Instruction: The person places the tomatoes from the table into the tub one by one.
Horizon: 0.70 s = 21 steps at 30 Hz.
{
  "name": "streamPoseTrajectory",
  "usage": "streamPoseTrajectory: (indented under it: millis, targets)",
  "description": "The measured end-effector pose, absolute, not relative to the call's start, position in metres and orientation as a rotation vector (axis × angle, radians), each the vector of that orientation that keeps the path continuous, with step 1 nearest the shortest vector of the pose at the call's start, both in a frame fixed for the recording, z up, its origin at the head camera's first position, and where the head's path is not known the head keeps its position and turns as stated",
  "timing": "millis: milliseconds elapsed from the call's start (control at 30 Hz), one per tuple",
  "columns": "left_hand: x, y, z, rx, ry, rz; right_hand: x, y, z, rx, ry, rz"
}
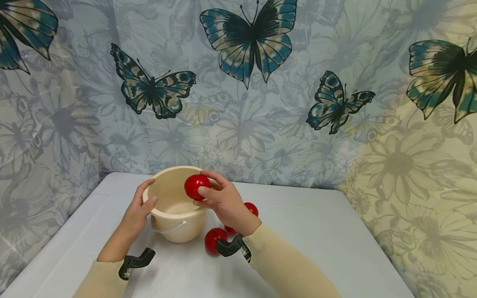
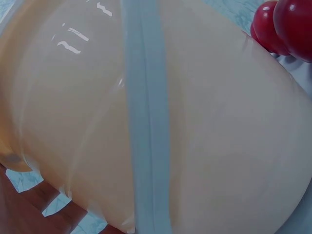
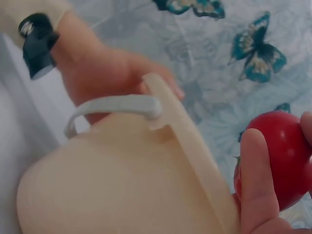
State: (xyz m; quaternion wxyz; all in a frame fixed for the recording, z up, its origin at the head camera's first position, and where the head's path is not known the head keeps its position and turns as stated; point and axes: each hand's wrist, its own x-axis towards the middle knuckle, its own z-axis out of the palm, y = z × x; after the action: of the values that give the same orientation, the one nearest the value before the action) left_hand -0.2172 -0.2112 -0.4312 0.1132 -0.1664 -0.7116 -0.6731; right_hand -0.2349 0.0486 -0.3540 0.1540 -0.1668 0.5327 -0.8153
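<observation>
Steadying the cream bucket [image 1: 180,231], left hand [image 1: 135,216] grips its rim [image 1: 174,216]; right hand [image 1: 226,203] has thumb and fingers clamped round a red tomato [image 1: 194,186] at bucket's mouth. Judgement: brace bucket, lower tomato inside before loosening.

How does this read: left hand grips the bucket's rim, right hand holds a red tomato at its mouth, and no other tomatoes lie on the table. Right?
Not quite: other tomatoes do lie on the table, beside the bucket, as the head view shows. The rest is right: the left hand grips the bucket's rim and the right hand holds a red tomato at its mouth.
</observation>
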Motion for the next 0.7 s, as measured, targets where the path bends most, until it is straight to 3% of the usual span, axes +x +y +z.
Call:
streamPoseTrajectory:
  millis: [700]
  targets:
    - [-0.218, -0.211, -0.433, -0.496, -2.072, -1.984, -0.254, 0.037, -0.355, -0.539, 1.942, -2.167]
